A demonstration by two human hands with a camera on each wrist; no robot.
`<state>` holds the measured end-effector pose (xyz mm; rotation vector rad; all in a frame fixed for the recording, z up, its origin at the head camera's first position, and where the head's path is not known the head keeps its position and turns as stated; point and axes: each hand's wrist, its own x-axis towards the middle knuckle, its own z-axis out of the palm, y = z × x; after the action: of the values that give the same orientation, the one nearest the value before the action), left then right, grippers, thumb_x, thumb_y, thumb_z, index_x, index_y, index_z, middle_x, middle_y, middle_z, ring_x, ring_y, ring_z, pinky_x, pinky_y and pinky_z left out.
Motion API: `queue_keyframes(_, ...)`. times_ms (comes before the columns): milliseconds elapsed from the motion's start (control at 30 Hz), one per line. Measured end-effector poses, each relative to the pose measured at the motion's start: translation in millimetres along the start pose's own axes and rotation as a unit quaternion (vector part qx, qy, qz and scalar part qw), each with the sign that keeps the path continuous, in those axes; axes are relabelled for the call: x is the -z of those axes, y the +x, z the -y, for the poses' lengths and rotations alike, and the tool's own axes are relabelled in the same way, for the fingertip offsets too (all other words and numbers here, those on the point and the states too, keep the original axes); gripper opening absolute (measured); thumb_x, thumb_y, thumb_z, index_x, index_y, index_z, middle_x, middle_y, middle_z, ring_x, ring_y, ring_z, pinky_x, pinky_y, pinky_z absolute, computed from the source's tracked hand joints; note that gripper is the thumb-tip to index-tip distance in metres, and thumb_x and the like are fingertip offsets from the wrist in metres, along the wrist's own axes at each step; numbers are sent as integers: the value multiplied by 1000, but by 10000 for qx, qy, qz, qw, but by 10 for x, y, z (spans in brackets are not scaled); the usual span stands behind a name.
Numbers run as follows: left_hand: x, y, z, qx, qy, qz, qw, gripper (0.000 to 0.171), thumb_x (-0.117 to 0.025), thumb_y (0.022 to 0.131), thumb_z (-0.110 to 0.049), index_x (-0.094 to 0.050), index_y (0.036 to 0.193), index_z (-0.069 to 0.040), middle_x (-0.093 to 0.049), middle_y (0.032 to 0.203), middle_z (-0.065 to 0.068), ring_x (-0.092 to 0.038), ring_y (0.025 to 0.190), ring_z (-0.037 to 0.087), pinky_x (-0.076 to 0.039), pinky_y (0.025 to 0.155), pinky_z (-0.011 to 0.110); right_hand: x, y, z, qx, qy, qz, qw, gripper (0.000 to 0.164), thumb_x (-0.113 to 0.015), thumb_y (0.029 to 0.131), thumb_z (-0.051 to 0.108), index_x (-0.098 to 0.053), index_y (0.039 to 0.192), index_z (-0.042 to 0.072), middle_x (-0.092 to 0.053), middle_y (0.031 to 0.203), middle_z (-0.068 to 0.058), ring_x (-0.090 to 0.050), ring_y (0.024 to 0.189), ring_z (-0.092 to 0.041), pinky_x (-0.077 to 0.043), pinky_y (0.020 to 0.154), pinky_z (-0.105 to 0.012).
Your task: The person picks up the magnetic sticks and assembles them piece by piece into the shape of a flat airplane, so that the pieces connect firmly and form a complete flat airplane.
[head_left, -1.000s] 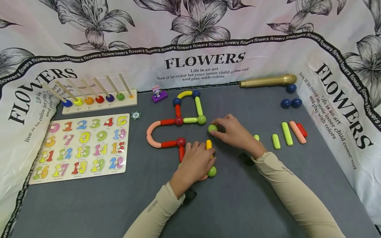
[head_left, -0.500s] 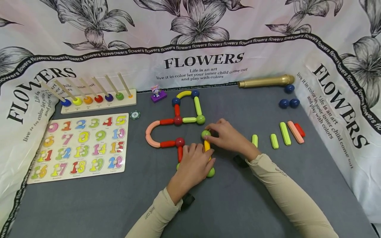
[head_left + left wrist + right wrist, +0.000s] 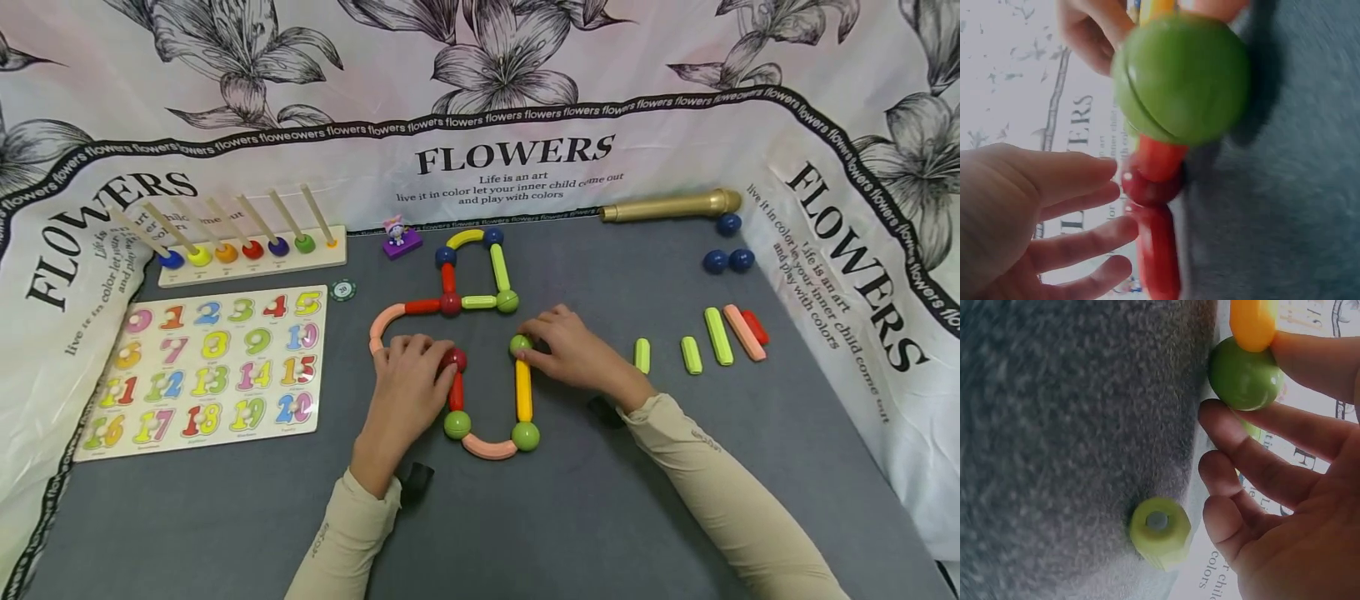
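My right hand [image 3: 566, 346] pinches a green ball [image 3: 520, 344] between thumb and fingers. A yellow rod [image 3: 523, 392] joins that ball to a lower green ball [image 3: 526, 436]. From there a peach curved piece [image 3: 490, 447] leads to another green ball [image 3: 457, 425], then a red rod [image 3: 456, 390] and a red ball [image 3: 454, 359]. My left hand [image 3: 405, 383], fingers loosely extended, is over the lower left of the figure and covers a red rod [image 3: 1159, 250]. Its thumb is close beside the red ball [image 3: 1150, 181] in the left wrist view.
The upper loop has a red ball [image 3: 450, 304] and green ball [image 3: 507, 301]. Light-green rods [image 3: 718, 337], a peach rod [image 3: 746, 332] and blue balls [image 3: 716, 262] lie right. A number board [image 3: 206, 371], peg rack [image 3: 251, 258], figurine [image 3: 397, 236] and gold microphone [image 3: 671, 205] stand around.
My right hand has brought the green ball left onto the yellow rod's upper end. My left hand has let go of the lower part and moved left, uncovering the peach curve.
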<state>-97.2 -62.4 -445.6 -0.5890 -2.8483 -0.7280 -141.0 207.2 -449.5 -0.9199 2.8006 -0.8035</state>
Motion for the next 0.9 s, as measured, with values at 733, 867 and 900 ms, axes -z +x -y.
queue_keyframes(733,-70,22,151,-12,-321,203,9993,25,-77,101,-17,-77,124,-7,-70,115,15,-54,115,42,-39,97,63,218,-348,-53,-653,-68,-616,9959,32,-70,105,10,-70,132,-6,-70,123,-22,-55,116,-42,-39,102,-61)
queue_keyframes(867,-67,16,170,-16,-367,218,9991,24,-77,102,-16,-77,124,-8,-72,118,14,-53,118,42,-39,100,63,430,-592,-189,-1057,-163,-883,9903,28,-69,105,9,-70,129,-7,-72,115,-22,-56,111,-41,-41,98,-60)
queue_keyframes(900,-65,16,172,-11,-388,234,9990,24,-77,102,-16,-77,124,-8,-73,119,14,-53,118,42,-39,100,63,475,-651,-221,-1154,-196,-915,9889,28,-70,105,9,-71,128,-7,-73,112,-22,-57,109,-41,-42,96,-60)
